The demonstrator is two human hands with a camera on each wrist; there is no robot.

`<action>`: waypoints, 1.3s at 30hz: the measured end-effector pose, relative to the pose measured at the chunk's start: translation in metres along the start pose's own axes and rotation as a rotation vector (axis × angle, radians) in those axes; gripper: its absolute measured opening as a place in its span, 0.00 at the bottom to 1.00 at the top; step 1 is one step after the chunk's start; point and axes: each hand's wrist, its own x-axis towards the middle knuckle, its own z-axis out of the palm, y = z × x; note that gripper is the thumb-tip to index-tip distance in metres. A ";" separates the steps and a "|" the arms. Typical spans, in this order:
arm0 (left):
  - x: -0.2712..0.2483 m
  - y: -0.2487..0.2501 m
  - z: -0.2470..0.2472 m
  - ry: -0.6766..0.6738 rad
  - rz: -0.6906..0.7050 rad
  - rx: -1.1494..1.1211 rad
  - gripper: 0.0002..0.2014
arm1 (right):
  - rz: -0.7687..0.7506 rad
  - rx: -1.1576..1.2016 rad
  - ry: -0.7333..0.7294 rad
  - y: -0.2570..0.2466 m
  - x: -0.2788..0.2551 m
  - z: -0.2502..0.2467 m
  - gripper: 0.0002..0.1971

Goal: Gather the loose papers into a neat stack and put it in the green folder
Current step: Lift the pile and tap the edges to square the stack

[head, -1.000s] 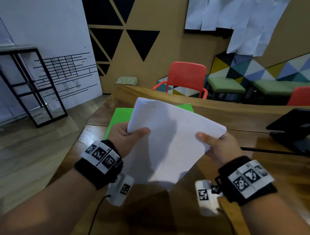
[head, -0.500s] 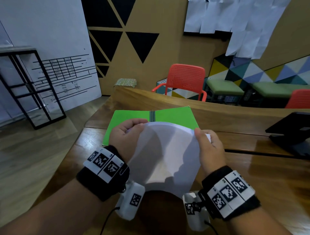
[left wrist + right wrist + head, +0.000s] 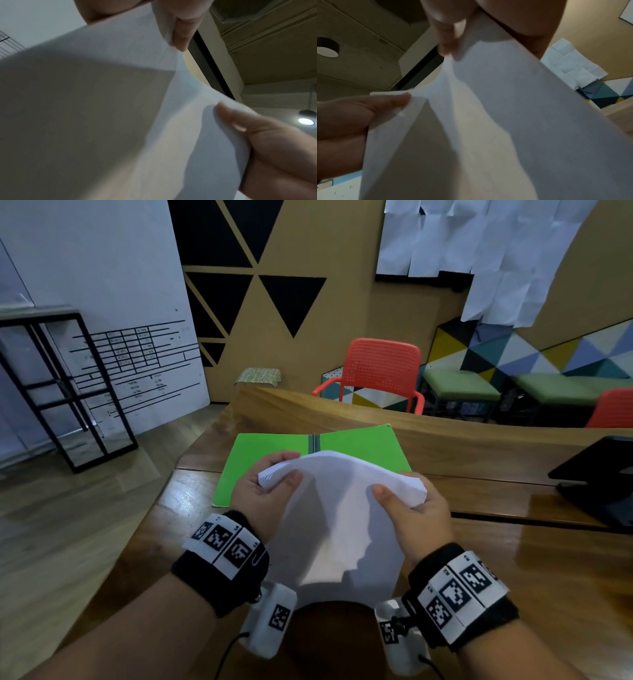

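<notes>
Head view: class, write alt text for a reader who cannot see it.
Two hands, left hand and right hand, hold a bowed stack of white papers by its top corners above a wooden table. An open green folder lies flat just beyond.

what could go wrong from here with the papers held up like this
1. Both hands pinch only the top corners, the left hand and the right hand, so the paper stack bows between them and may crease.
2. The sheets at the left corner look fanned apart, so one could slip out of line.
3. The open green folder lies loose on the table; sliding the stack in could push it away.
</notes>
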 end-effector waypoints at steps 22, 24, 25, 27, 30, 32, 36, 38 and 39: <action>0.000 0.005 0.012 0.127 0.016 -0.083 0.11 | 0.081 0.057 0.065 -0.016 0.002 -0.013 0.09; -0.002 0.004 0.009 0.100 0.044 -0.070 0.08 | 0.066 0.038 0.034 -0.015 0.001 -0.014 0.07; -0.003 0.003 0.008 0.061 0.057 -0.041 0.07 | 0.064 0.032 0.001 -0.013 0.001 -0.015 0.06; -0.005 -0.004 0.007 -0.001 0.063 0.057 0.14 | 0.096 0.026 -0.050 -0.011 -0.001 -0.013 0.09; -0.005 -0.006 0.011 0.036 -0.102 0.096 0.03 | 0.138 -0.037 -0.006 -0.011 0.001 -0.006 0.10; -0.006 -0.004 0.012 0.025 -0.119 0.053 0.10 | 0.104 -0.026 0.044 -0.015 0.002 -0.006 0.08; -0.009 -0.009 0.009 0.051 -0.086 0.043 0.10 | 0.045 0.002 0.098 -0.011 -0.003 -0.010 0.09; -0.013 -0.021 0.007 0.032 -0.148 0.087 0.09 | 0.099 -0.005 0.111 -0.003 -0.007 -0.008 0.10; -0.014 -0.027 0.006 0.027 -0.190 0.115 0.09 | 0.127 0.002 0.109 -0.002 -0.009 -0.008 0.10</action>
